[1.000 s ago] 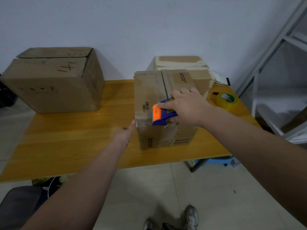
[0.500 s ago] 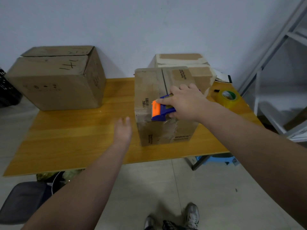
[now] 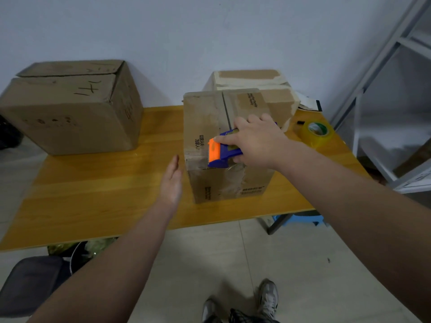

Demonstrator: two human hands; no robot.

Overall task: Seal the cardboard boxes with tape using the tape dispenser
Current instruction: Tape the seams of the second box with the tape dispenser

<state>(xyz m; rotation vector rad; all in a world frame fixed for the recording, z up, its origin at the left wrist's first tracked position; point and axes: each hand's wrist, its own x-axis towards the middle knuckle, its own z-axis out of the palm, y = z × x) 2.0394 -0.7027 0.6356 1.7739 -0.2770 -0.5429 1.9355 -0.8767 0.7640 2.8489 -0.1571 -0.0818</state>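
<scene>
Left hand [image 3: 171,183] has come off the centre-frame box [image 3: 205,122], flat and empty beside it. Right hand [image 3: 258,141] grips tape dispenser [image 3: 221,151] at the near top edge, so the next pull is likely unbraced.

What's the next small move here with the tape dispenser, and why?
Probably brace the left hand against the side of the box to steady it: that hand is open and apart from it, while the right hand grips the tape dispenser at the near top edge.
</scene>
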